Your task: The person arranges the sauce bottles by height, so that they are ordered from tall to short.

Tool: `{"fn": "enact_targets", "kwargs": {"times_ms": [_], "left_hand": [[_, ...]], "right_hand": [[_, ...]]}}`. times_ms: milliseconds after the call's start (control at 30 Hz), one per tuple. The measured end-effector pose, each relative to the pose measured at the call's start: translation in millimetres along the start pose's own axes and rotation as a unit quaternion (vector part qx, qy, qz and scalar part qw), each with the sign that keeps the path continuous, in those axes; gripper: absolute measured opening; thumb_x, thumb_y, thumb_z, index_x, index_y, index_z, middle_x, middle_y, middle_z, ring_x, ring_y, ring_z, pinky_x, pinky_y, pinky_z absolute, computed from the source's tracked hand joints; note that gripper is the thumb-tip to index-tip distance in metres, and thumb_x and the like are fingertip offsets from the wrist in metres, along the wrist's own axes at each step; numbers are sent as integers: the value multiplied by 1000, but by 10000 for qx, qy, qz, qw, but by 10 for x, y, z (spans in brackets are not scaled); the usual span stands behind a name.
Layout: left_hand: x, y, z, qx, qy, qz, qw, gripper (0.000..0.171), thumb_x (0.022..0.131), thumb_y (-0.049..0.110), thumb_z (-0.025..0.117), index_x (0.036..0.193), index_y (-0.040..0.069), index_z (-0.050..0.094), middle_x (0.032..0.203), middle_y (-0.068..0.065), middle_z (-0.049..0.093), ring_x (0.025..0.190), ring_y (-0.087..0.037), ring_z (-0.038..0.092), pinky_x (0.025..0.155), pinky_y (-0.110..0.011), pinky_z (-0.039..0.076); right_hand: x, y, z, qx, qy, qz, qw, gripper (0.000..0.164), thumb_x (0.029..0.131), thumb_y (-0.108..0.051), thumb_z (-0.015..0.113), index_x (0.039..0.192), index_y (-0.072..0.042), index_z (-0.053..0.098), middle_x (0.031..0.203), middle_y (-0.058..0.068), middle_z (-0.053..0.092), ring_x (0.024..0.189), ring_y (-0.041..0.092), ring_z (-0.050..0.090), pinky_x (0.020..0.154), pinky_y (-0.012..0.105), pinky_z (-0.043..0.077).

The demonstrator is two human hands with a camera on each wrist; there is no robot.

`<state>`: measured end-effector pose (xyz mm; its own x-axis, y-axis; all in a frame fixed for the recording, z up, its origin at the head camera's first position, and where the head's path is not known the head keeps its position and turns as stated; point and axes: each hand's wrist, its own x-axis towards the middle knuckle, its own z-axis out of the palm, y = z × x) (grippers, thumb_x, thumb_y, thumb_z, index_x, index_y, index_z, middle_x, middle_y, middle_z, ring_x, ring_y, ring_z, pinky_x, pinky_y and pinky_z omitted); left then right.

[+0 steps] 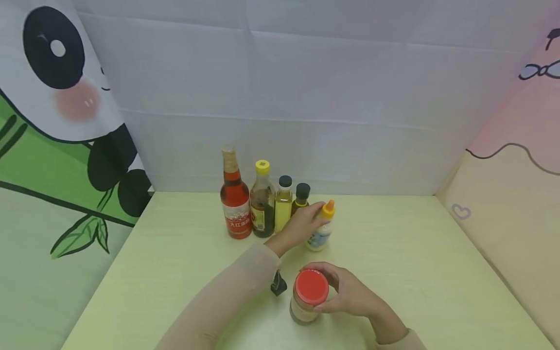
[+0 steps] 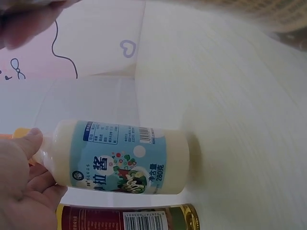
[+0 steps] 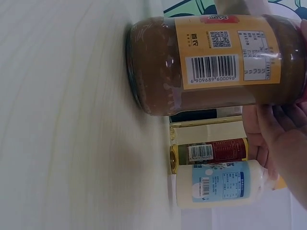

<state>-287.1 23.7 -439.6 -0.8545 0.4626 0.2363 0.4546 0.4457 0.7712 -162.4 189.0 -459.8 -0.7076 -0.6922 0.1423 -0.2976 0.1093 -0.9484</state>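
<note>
My left hand [image 1: 302,226] grips a salad dressing squeeze bottle [image 2: 124,158] round its neck, just under the yellow cap [image 1: 328,210]. This bottle stands upright at the right end of a row of bottles, and its label is pale blue. Nearer to me, my right hand [image 1: 352,291] holds a glass jar [image 3: 158,67] of brown paste by its upper part, thumb and fingers on either side of the red lid [image 1: 311,287]. The jar is upright, with its base right at the tabletop. A yellow label [image 3: 230,52] with a barcode wraps it.
Left of the dressing stand a red vinegar bottle [image 1: 236,209], a dark sauce bottle [image 1: 262,214] with a yellow cap, a yellow oil bottle [image 1: 282,209] and a black-capped bottle [image 1: 302,194], partly hidden by my left hand. A white cloth wall [image 1: 328,121] rises behind the table [image 1: 393,243].
</note>
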Motion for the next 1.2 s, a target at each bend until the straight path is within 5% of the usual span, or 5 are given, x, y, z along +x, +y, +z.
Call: {"fn": "enact_targets", "kwargs": {"times_ms": [667,933,1200], "left_hand": [[151,17,110,590,188,-770,9951,45,99,21,59,140,6,46,130,-7,60,120,-20,55,100,-34,43],[160,172,104,1313,84,-978,9865,42,98,22,61,134,3,50,115,-8,66,104,-20,64,88,-32,51],[158,157,136,1150,356,-1150,9861,46,98,21,61,136,1,47,123,-11,63,111,-22,61,93,-33,49]], "right_hand": [[2,-19,-5,119,-69,-31,9999,63,80,-9,80,136,-4,51,128,9,59,121,25,52,105,32,37],[-15,-9,-8,65,-45,-267,9996,64,79,-6,79,136,-2,50,127,9,60,120,24,53,104,32,38],[-18,-7,0,150,-36,-127,9998,63,80,-7,79,136,-4,51,127,9,60,120,24,52,105,32,37]]}}
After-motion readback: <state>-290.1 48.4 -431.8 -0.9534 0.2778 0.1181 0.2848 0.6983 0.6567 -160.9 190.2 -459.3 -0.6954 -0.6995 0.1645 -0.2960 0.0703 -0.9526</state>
